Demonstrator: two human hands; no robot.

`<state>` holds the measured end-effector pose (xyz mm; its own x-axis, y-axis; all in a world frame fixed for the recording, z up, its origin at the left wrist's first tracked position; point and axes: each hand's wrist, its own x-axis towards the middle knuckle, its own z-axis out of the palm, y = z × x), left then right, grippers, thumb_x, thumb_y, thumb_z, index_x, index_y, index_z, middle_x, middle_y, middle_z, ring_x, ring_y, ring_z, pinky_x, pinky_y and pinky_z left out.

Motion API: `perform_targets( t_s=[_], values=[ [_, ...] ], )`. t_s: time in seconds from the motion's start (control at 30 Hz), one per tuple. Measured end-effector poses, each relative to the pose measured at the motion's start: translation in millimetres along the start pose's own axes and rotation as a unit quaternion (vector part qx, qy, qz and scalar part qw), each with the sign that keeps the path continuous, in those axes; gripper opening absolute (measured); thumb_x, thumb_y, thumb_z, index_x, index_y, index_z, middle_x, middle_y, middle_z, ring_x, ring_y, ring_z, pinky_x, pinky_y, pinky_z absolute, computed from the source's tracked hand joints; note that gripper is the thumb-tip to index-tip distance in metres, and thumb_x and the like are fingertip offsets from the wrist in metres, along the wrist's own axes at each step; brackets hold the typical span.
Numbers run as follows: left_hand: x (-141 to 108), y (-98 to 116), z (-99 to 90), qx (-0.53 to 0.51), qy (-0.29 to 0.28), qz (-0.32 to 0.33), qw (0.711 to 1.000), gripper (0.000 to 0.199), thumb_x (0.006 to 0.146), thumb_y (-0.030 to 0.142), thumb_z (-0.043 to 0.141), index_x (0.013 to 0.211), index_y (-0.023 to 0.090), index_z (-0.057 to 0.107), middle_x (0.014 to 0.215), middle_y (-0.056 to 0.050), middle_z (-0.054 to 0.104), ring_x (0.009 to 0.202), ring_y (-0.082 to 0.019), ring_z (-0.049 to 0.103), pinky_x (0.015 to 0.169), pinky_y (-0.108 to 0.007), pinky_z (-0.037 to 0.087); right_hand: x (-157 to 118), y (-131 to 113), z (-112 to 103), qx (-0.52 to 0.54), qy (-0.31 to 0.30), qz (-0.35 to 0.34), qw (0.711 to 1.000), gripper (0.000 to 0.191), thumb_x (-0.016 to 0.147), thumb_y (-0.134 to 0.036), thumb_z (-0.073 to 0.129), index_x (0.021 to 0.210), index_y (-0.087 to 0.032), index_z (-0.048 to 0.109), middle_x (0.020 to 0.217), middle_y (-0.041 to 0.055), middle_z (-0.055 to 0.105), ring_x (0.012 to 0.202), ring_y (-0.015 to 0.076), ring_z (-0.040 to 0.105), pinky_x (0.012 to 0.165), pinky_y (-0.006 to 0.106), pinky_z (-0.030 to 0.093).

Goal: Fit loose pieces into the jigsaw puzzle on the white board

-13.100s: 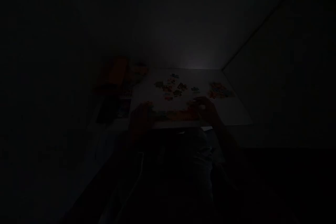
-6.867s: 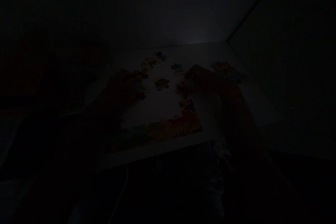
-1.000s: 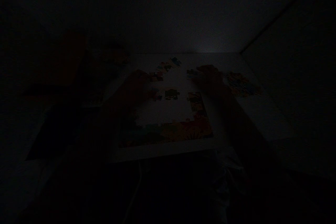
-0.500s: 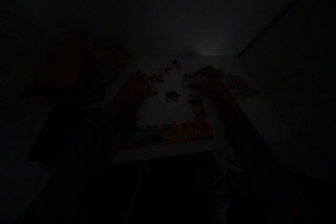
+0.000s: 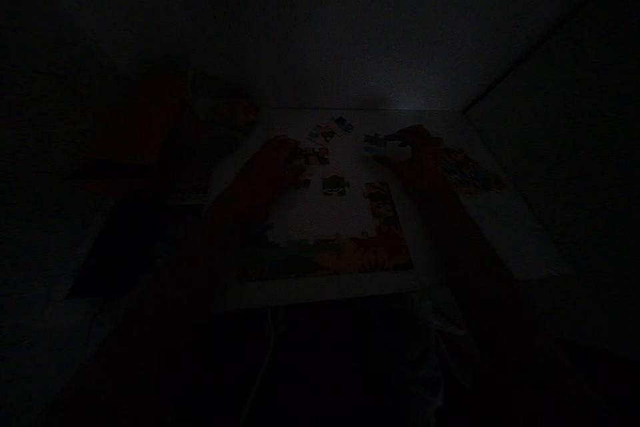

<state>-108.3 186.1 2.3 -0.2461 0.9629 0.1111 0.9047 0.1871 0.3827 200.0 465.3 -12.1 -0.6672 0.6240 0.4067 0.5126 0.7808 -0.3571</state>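
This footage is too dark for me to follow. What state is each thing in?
left hand: over loose pieces, grip unclear
right hand: beside a bluish piece, grip unclear
jigsaw border: near and right edges assembled
loose jigsaw piece: lying apart from the border
pile of pieces: unassembled, right of the hands

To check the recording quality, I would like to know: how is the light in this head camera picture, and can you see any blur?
In the head view, everything is very dark: the left hand and right hand are dim shapes, and the puzzle pieces keep only faint colour on the pale board. A weak glow lies on the wall. Blur is too dark to judge.
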Motion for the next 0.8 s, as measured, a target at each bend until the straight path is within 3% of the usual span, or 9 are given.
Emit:
perform_targets(
  t_s=[0.1,0.2,0.33,0.43,0.57,0.7,0.8],
  values=[
    [0,1,-2.3,-0.020,-0.007,0.052,0.998,0.053,0.118,0.050,0.075,0.167,0.030,0.081,0.176,-0.015,0.073,0.168,-0.043,0.065,0.145,-0.062,0.053,0,7,5,-0.013,-0.026,0.007,1.000,0.064,0.107,-0.084,0.084,0.145,-0.034,0.092,0.151,0.0198,0.082,0.131,0.0522,0.080,0.127,0.086,0.052],
    [-1,3,-3.0,-0.021,-0.014,0.072,0.997,0.054,0.115,0.051,0.079,0.165,0.029,0.082,0.174,-0.016,0.074,0.166,-0.043,0.066,0.147,-0.063,0.052,-1,4,6,-0.007,-0.051,-0.013,0.999,0.062,0.115,-0.080,0.075,0.156,-0.036,0.089,0.159,0.0200,0.079,0.139,0.0520,0.079,0.127,0.085,0.053],
    [-4,6,-2.6,-0.031,0.008,-0.027,0.999,0.071,0.114,0.056,0.081,0.176,0.023,0.071,0.186,-0.020,0.065,0.171,-0.046,0.063,0.143,-0.066,0.056,-5,-15,10,0.038,-0.123,-0.103,0.986,0.057,0.124,-0.074,0.063,0.164,-0.040,0.086,0.168,0.0147,0.079,0.159,0.0496,0.071,0.135,0.078,0.051],
    [-7,8,-1.2,-0.026,-0.004,-0.082,0.996,0.079,0.117,0.057,0.078,0.187,0.024,0.061,0.195,-0.022,0.058,0.176,-0.048,0.061,0.143,-0.065,0.056,-9,-26,14,0.064,-0.162,-0.152,0.973,0.056,0.126,-0.070,0.059,0.164,-0.040,0.087,0.172,0.0142,0.079,0.163,0.0487,0.071,0.137,0.077,0.049],
    [-10,5,5.3,0.027,-0.030,-0.086,0.995,0.087,0.118,0.061,0.077,0.192,0.021,0.056,0.198,-0.025,0.054,0.185,-0.052,0.049,0.152,-0.069,0.043,-12,-23,13,0.032,-0.149,-0.114,0.982,0.058,0.124,-0.073,0.063,0.165,-0.038,0.086,0.169,0.0174,0.079,0.156,0.0516,0.074,0.132,0.078,0.052],
    [-9,-6,18.0,0.015,0.051,-0.100,0.994,0.091,0.115,0.064,0.080,0.192,0.023,0.055,0.195,-0.024,0.058,0.184,-0.053,0.048,0.151,-0.070,0.042,-12,-14,10,0.012,-0.131,-0.075,0.989,0.058,0.120,-0.071,0.068,0.159,-0.034,0.088,0.159,0.0215,0.082,0.147,0.0540,0.077,0.128,0.081,0.054],
    [-7,-12,22.0,-0.011,0.096,-0.124,0.988,0.077,0.120,0.060,0.071,0.188,0.025,0.058,0.185,-0.023,0.066,0.176,-0.049,0.058,0.146,-0.067,0.049,-13,-11,13,0.012,-0.125,-0.060,0.990,0.054,0.119,-0.072,0.067,0.154,-0.036,0.089,0.154,0.0196,0.083,0.146,0.0534,0.077,0.126,0.081,0.056]
  ],
)
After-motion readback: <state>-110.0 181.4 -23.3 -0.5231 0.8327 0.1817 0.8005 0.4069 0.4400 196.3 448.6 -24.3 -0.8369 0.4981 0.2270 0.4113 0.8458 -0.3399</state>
